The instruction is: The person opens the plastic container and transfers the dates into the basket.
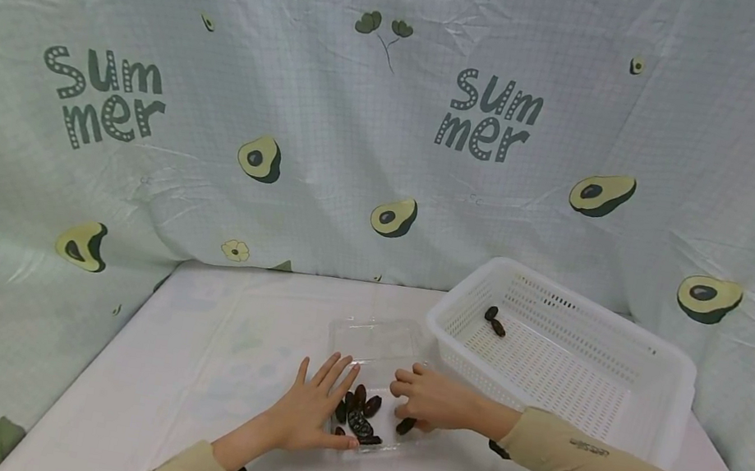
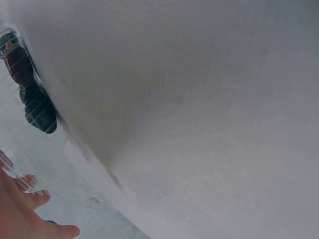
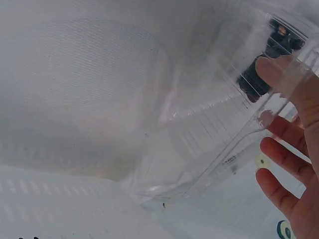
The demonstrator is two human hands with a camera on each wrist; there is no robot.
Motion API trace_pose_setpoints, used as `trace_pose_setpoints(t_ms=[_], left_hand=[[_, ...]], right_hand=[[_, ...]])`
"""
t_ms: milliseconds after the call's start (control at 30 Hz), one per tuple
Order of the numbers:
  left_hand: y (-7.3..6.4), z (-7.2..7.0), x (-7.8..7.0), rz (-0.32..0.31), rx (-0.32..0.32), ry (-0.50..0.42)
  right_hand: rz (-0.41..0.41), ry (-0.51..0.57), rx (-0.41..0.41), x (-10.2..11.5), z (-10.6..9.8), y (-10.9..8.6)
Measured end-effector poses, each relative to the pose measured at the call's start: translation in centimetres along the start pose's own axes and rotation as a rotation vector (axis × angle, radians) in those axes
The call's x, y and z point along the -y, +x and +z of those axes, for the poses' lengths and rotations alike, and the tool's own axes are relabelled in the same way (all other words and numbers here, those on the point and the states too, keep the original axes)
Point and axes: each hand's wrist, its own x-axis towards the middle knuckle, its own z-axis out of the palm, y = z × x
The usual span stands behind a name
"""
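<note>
A clear plastic clamshell box (image 1: 381, 436) lies with its lid (image 1: 375, 339) folded back. Several dark, glossy dates (image 1: 358, 417) are gathered in its left part. My left hand (image 1: 306, 414) rests at the box's left side with fingers spread, holding nothing; a few of its fingers (image 2: 35, 199) show in the left wrist view. Over the box's right part is my right hand (image 1: 436, 399), fingers bent. It pinches a single date (image 1: 406, 425) by the thumb. In the right wrist view, the thumb lies against that dark date (image 3: 253, 82), partly seen through clear plastic.
A white perforated plastic basket (image 1: 672, 376) stands right of the box, close to my right forearm. Two dates (image 1: 495, 322) lie in its left end. A printed cloth (image 1: 318, 234) hangs behind the white table (image 1: 198, 364).
</note>
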Motion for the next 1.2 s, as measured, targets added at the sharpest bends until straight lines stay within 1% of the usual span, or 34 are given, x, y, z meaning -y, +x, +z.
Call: trace_pose_setpoints(t_ms=[167,267,367,500,667,767,967,1200], left_hand=[[0.0,0.0,0.0,-0.003,0.005,0.004],[0.0,-0.1,-0.1,-0.008,0.013,-0.005],[0.1,-0.2,-0.1,-0.012,0.015,-0.012],[0.1,-0.2,-0.2,-0.014,0.014,0.002],[0.3,-0.3,-0.3,-0.011,0.011,0.001],[0.5,-0.3,-0.4,-0.018,0.014,-0.004],[1.0,-0.3,-0.6,-0.026,0.006,0.007],[1.5,-0.4,-0.9,-0.053,0.037,-0.002]], right_hand=[[0.025,0.024,-0.030,-0.3,-0.5,-0.4],[0.043,0.026,-0.065,-0.6,-0.7,-0.7],[0.057,0.018,-0.096,-0.9,-0.9,-1.0],[0.073,0.017,-0.136,-1.3,-1.1,-1.6],[0.098,-0.022,-0.186,-1.9,-1.5,-2.4],[0.114,-0.027,-0.206,-2.4,-1.7,-3.0],[0.149,0.015,-0.240,-3.8,-2.2,-4.5],[0.175,0.022,-0.278,-5.6,-2.6,-6.4]])
